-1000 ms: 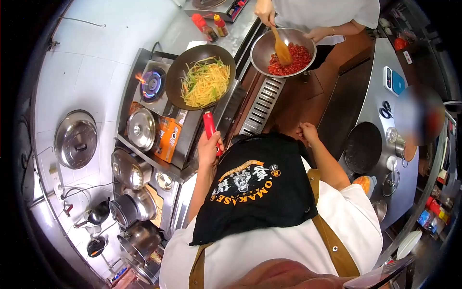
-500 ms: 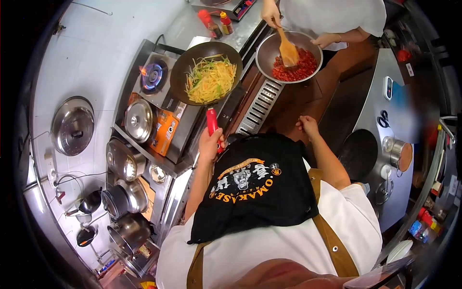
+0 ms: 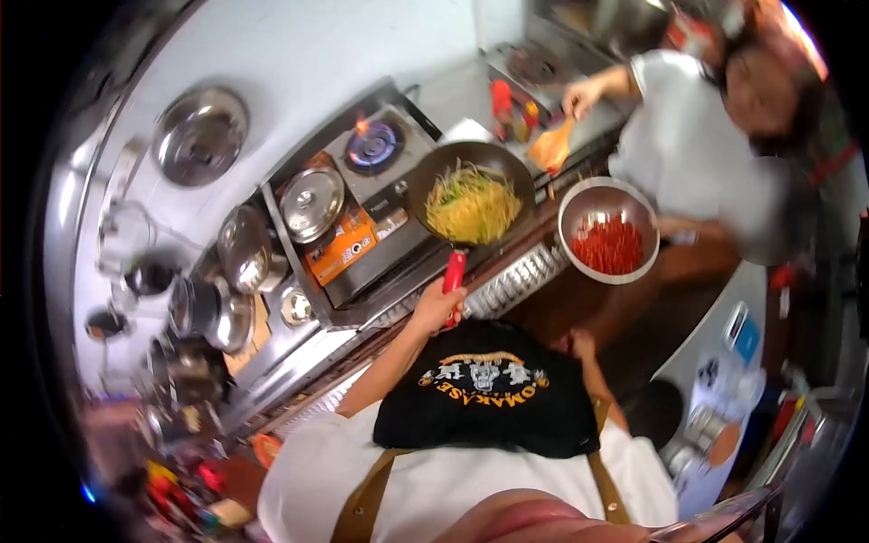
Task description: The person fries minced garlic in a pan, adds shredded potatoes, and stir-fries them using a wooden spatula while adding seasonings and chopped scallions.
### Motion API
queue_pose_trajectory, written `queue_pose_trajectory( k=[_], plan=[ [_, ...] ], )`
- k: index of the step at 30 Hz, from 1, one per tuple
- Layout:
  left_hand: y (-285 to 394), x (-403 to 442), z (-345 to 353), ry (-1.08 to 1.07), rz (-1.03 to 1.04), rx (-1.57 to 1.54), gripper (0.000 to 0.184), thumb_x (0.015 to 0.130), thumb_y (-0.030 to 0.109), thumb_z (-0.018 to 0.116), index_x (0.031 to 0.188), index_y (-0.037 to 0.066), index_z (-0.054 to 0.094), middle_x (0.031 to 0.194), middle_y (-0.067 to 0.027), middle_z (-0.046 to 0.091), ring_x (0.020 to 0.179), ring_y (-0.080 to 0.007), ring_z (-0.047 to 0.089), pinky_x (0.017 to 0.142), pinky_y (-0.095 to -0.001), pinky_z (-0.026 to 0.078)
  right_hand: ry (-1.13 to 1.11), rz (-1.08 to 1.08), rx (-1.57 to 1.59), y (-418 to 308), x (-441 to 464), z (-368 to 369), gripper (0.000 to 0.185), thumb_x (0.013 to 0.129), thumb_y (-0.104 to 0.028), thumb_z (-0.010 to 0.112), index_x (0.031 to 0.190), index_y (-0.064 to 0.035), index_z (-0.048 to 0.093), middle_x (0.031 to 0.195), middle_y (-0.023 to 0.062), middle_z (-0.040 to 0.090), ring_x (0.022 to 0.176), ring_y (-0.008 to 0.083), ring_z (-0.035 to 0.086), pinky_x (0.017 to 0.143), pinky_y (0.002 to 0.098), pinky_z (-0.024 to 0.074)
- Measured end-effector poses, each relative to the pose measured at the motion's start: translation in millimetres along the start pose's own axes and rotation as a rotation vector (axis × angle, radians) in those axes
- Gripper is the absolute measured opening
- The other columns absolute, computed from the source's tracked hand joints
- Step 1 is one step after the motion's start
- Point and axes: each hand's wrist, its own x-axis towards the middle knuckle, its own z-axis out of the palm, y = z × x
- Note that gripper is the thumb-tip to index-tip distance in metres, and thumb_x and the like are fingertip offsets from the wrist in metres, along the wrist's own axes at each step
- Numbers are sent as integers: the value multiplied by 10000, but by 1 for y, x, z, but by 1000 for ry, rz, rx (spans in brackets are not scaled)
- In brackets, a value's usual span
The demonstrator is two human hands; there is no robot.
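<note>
My left hand [image 3: 441, 306] is closed around the red handle [image 3: 455, 271] of a dark frying pan [image 3: 418, 195]. In the pan lie yellow and green shredded vegetables [image 3: 475, 206]. The pan is held level, to the right of the lit burner [image 3: 373, 145]. Beside my black apron [image 3: 489, 389], my right hand [image 3: 584, 342] hangs near its right edge, apart from the pan. Its fingers are smeared and partly hidden. Close to the pan on the right is a metal bowl [image 3: 566, 210] of chopped red peppers [image 3: 608, 249].
Opposite, a co-worker's hand [image 3: 584, 93] raises a wooden spatula [image 3: 550, 145]; their other hand steadies the bowl. A lidded pot [image 3: 312, 204] and an orange box [image 3: 342, 253] stand left of the pan. Sauce bottles [image 3: 502, 100] stand behind. A counter with jars [image 3: 706, 425] runs along the right.
The view has swung, shifting the scene. The co-worker's wooden spatula has lifted out of the bowl of red peppers. My left hand keeps its hold on the pan; my right hand is closer to the apron.
</note>
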Motion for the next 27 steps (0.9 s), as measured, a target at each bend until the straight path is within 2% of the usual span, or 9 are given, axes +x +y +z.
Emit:
queue_pose_trajectory(
  k=[3, 4, 5, 6, 9, 11, 17, 23, 27],
  plan=[
    [5, 2, 0, 19, 2, 49, 150, 868, 149, 585, 852, 57, 468, 619, -21, 521, 448, -115, 508, 403, -260, 400, 98, -699, -1009, 215, 117, -51, 271, 927, -215, 500, 823, 5, 620, 664, 179, 625, 549, 265, 577, 527, 388, 481],
    [9, 6, -3, 44, 40, 13, 150, 868, 149, 585, 852, 57, 468, 619, -21, 521, 448, -115, 508, 403, -260, 400, -66, -341, -628, 169, 95, -44, 208, 908, -157, 527, 887, 24, 627, 701, 196, 651, 577, 268, 591, 554, 378, 487],
    [9, 7, -4, 33, 36, 16, 152, 867, 149, 586, 851, 56, 466, 619, -18, 519, 447, -113, 505, 403, -261, 400, 127, 263, 129, 114, 64, -20, 186, 898, -124, 533, 886, 44, 611, 721, 199, 662, 586, 260, 596, 558, 371, 485],
    [4, 5, -3, 12, 14, 23, 154, 866, 148, 587, 850, 56, 465, 619, -15, 517, 447, -112, 502, 403, -262, 401, 190, 344, 187, 86, 50, -10, 176, 891, -111, 540, 865, 53, 598, 706, 179, 657, 566, 242, 581, 542, 366, 477],
    [5, 5, -4, 45, 6, -2, 154, 871, 146, 587, 864, 50, 467, 618, -9, 515, 446, -103, 493, 405, -258, 400, 79, 80, -68, 14, 19, 3, 189, 893, -129, 549, 846, 52, 581, 690, 168, 647, 535, 222, 559, 509, 350, 464],
    [5, 6, -6, 39, 16, -25, 154, 875, 139, 583, 890, 41, 465, 626, -13, 516, 449, -101, 492, 399, -255, 398, 103, 237, 128, 21, 25, 6, 183, 906, -134, 532, 864, 39, 572, 685, 156, 635, 526, 203, 544, 488, 330, 450],
    [20, 6, -14, 50, -20, -67, 155, 879, 133, 574, 933, 41, 462, 637, -18, 510, 448, -102, 483, 401, -249, 398, 80, 346, 70, -6, 21, 21, 191, 941, -157, 494, 914, 17, 568, 692, 133, 631, 509, 187, 528, 474, 334, 447],
    [25, 14, -38, 24, -35, -123, 154, 881, 141, 572, 943, 55, 461, 652, -25, 518, 445, -101, 486, 397, -242, 398, -12, 252, 10, 8, 47, 38, 191, 934, -171, 502, 856, -11, 570, 698, 118, 634, 555, 188, 562, 528, 302, 470],
    [24, 25, -60, 24, -50, -131, 163, 882, 141, 573, 949, 41, 463, 650, -28, 517, 441, -107, 484, 399, -238, 399, -11, 375, -9, -28, 54, 69, 189, 933, -202, 503, 891, -27, 563, 732, 95, 640, 556, 167, 564, 513, 293, 464]
  ],
)
